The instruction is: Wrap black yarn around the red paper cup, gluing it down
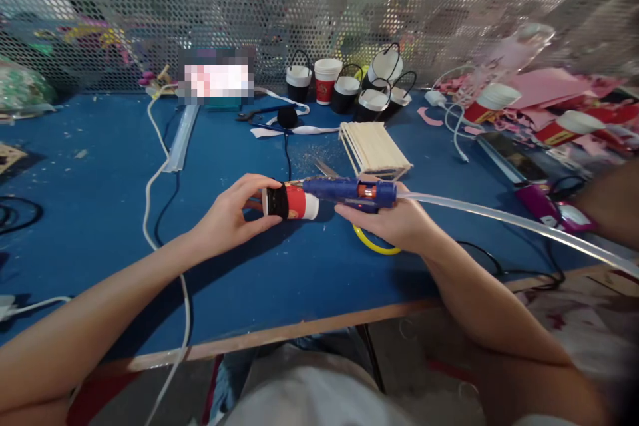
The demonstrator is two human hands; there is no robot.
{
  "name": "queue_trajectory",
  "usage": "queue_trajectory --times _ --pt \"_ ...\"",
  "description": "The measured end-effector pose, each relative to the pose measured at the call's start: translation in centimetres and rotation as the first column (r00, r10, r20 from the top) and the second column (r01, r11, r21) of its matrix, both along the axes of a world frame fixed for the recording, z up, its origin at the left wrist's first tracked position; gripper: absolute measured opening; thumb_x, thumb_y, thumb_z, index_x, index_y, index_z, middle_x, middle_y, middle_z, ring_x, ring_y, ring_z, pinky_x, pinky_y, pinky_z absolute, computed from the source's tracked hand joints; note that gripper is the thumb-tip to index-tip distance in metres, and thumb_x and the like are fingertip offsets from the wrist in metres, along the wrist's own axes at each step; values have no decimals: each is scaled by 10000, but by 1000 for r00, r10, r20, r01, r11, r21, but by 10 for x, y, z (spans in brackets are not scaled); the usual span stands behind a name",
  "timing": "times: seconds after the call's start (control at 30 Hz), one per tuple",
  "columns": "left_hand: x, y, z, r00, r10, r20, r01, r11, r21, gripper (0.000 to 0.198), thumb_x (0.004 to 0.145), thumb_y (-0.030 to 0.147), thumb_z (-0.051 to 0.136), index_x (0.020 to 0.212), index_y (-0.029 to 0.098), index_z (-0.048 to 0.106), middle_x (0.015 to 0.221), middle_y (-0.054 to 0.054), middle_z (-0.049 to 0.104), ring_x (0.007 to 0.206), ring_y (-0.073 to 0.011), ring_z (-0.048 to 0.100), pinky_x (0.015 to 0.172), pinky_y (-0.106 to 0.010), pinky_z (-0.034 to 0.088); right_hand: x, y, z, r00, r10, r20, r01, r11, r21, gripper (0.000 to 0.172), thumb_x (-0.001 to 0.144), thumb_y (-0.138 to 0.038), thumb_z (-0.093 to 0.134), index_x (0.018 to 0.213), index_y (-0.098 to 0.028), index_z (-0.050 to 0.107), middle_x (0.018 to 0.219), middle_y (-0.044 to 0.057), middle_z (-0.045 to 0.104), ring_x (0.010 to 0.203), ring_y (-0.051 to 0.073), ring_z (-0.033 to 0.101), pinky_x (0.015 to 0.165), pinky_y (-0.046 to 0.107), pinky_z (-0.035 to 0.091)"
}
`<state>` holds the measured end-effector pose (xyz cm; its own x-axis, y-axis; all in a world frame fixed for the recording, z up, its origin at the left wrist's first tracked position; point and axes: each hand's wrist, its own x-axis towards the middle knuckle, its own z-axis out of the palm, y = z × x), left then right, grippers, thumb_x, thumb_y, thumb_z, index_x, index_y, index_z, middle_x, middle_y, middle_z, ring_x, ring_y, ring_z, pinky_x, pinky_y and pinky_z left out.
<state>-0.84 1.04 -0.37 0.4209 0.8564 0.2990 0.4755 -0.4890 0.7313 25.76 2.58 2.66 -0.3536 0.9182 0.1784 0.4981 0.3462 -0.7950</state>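
My left hand [244, 208] grips a small red and white paper cup [303, 204] lying on its side, with black cord wound around one end. My right hand [394, 219] is closed around a blue hot glue gun [344, 192]. The gun's nozzle meets or nearly meets the cup's upper side; the exact contact is too small to tell. A long clear glue stick [519, 218] runs out of the gun's back to the right. Below my right hand shows part of a yellow ring-shaped handle [375, 239]. A black cord [288, 156] leads from the cup to a black ball of cord [287, 118].
Several cups with black cord handles [345, 94] stand at the back beside a red cup [328, 82]. A stick-built rack [375, 148] sits in front of them. A white cable [148, 193] crosses the left side. A phone [512, 158] and pink scraps [544, 103] lie right.
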Motion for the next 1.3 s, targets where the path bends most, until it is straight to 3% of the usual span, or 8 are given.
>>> queue_trajectory --times 0.1,0.4,0.9,1.3 --pt "-1 2 -3 1000 13 16 -13 999 -30 439 773 276 637 1175 215 474 1177 -101 489 898 -164 600 794 -353 561 1 -1 -2 1000 23 15 -22 997 -67 240 700 -410 661 737 -205 541 586 -28 566 512 119 498 463 243 406" --pt "-1 2 -2 999 33 13 -32 998 -56 431 770 295 636 1162 209 479 1158 -93 504 854 -151 611 780 -351 564 0 -3 -2 997 45 67 -40 996 -78 271 693 -433 658 661 -202 521 571 -21 577 482 107 477 419 229 385" --pt "2 1 3 999 -28 -35 32 990 138 397 780 241 631 1153 195 501 1177 -117 491 1088 -221 514 812 -338 553 -3 -5 3 998 -7 68 10 999 -46 265 683 -417 661 619 -199 524 544 -22 569 486 112 487 436 234 395" --pt "1 1 1 999 -12 -50 20 988 150 399 780 251 635 1150 197 497 1179 -119 486 1087 -212 515 818 -334 547 -2 -5 2 995 -15 99 16 1000 -14 254 681 -419 658 627 -206 529 538 -26 561 488 118 491 447 242 400"
